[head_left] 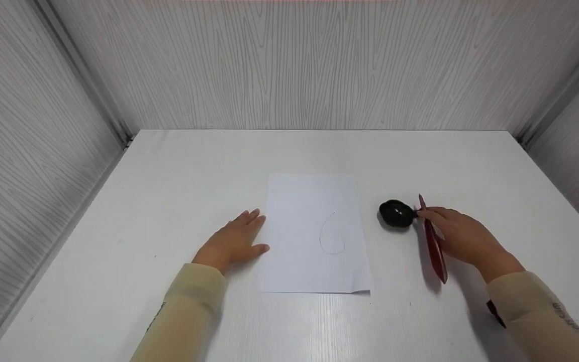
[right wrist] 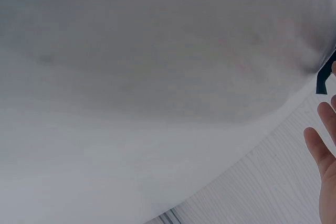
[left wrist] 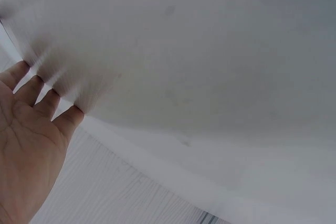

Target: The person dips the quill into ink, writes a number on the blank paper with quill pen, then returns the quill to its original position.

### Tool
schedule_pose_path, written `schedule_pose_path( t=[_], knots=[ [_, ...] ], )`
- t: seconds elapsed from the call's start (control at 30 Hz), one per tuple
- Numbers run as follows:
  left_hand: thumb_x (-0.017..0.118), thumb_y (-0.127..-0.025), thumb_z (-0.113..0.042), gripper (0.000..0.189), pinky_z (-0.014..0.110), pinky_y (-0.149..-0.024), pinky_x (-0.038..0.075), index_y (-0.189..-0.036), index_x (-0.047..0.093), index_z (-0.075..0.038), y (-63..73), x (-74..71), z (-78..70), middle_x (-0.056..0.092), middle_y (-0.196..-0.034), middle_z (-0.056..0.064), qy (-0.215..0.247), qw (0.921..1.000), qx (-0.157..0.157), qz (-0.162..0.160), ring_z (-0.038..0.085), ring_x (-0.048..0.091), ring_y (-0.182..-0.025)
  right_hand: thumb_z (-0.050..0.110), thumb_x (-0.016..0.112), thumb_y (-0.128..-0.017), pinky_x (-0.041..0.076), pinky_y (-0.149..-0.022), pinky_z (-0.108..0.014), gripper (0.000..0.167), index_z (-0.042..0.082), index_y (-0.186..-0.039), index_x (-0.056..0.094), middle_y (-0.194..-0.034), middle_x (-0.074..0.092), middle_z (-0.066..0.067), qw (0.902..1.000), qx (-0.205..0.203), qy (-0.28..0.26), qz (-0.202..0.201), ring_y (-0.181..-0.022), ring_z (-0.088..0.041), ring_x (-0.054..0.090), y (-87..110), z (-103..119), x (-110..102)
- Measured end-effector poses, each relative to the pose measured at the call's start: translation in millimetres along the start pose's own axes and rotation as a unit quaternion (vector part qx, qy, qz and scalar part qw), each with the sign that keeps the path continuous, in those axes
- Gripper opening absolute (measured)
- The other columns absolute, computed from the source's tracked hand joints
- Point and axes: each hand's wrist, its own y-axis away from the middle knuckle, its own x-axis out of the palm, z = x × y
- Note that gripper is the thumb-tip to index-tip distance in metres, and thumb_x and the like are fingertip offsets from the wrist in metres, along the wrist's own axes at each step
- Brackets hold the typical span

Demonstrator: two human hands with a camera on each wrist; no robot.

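Note:
A sheet of white paper [head_left: 299, 211] lies on the table with a thin pen line [head_left: 322, 239] drawn on it, shaped like a 6. My left hand [head_left: 234, 239] rests palm down with fingers spread, its fingertips and thumb at the paper's left edge. To the right of the paper, my right hand [head_left: 463, 234] pinches a long, slim red thing [head_left: 435, 254], narrow at the far end and broader toward me. Right by those fingertips is a black spoon [head_left: 396, 213] with a round bowl; the hand hides its neck.
A small dark piece [head_left: 493, 310] shows from under the right sleeve [head_left: 525, 301]. The white table [head_left: 319, 156] is enclosed by wood-grain panels [head_left: 289, 65] at the back and sides. One corner of the paper lifts near the front right.

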Motion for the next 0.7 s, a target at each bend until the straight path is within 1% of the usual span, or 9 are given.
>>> schedule_pose_path(
  t=[0.07, 0.13, 0.2, 0.3, 0.5, 0.7],
  knots=[
    [0.054, -0.096, -0.042, 0.072, 0.047, -0.115, 0.014, -0.152, 0.023, -0.009, 0.0, -0.1, 0.1, 0.013, -0.158, 0.006, 0.003, 1.0000, 0.004, -0.003, 0.026, 0.008, -0.144, -0.006, 0.070, -0.079, 0.049, -0.087, -0.053, 0.058, 0.008, -0.132, 0.052, -0.130, 0.054, -0.018, 0.9999, -0.011, 0.012, 0.002, -0.111, -0.039, 0.055, 0.5, -0.8, 1.9],
    [0.055, -0.096, -0.042, 0.072, 0.047, -0.114, 0.014, -0.152, 0.024, -0.009, -0.4, -0.4, 0.1, 0.012, -0.158, 0.006, 0.004, 1.0000, 0.002, -0.001, 0.026, 0.008, -0.144, -0.006, 0.070, -0.079, 0.050, -0.086, -0.052, 0.056, 0.006, -0.131, 0.053, -0.129, 0.055, -0.018, 0.9990, -0.031, 0.032, -0.002, -0.109, -0.038, 0.057, 0.4, -1.4, 3.9],
    [0.055, -0.096, -0.042, 0.072, 0.048, -0.114, 0.014, -0.152, 0.024, -0.009, -0.6, -0.8, 0.1, 0.012, -0.158, 0.007, 0.005, 1.0000, 0.001, 0.000, 0.027, 0.008, -0.144, -0.006, 0.069, -0.079, 0.051, -0.084, -0.051, 0.053, 0.004, -0.129, 0.054, -0.127, 0.056, -0.018, 0.9972, -0.051, 0.054, -0.007, -0.108, -0.037, 0.058, -0.1, -1.7, 5.9],
    [0.054, -0.095, -0.043, 0.073, 0.048, -0.114, 0.014, -0.152, 0.023, -0.009, -1.0, -0.9, -0.2, 0.012, -0.159, 0.007, 0.002, 1.0000, 0.000, 0.003, 0.027, 0.008, -0.144, -0.006, 0.068, -0.080, 0.052, -0.081, -0.050, 0.049, 0.003, -0.127, 0.055, -0.124, 0.057, -0.018, 0.9942, -0.071, 0.080, -0.010, -0.106, -0.036, 0.058, -0.9, -1.6, 7.8],
    [0.055, -0.095, -0.042, 0.072, 0.047, -0.114, 0.015, -0.152, 0.024, -0.008, -1.0, -1.2, -1.1, 0.013, -0.158, 0.007, -0.002, 1.0000, 0.002, 0.000, 0.028, 0.009, -0.144, -0.004, 0.065, -0.082, 0.053, -0.076, -0.048, 0.043, 0.004, -0.124, 0.057, -0.121, 0.058, -0.017, 0.9927, -0.080, 0.090, -0.002, -0.104, -0.034, 0.059, -2.2, -0.4, 10.1],
    [0.055, -0.095, -0.042, 0.072, 0.047, -0.114, 0.015, -0.152, 0.024, -0.008, -1.9, -1.0, -0.2, 0.014, -0.158, 0.007, -0.002, 1.0000, 0.000, 0.003, 0.028, 0.010, -0.144, -0.005, 0.065, -0.082, 0.053, -0.076, -0.048, 0.043, 0.004, -0.123, 0.058, -0.121, 0.059, -0.017, 0.9929, -0.077, 0.090, 0.008, -0.104, -0.034, 0.059, -2.1, 0.3, 12.4]
  ],
)
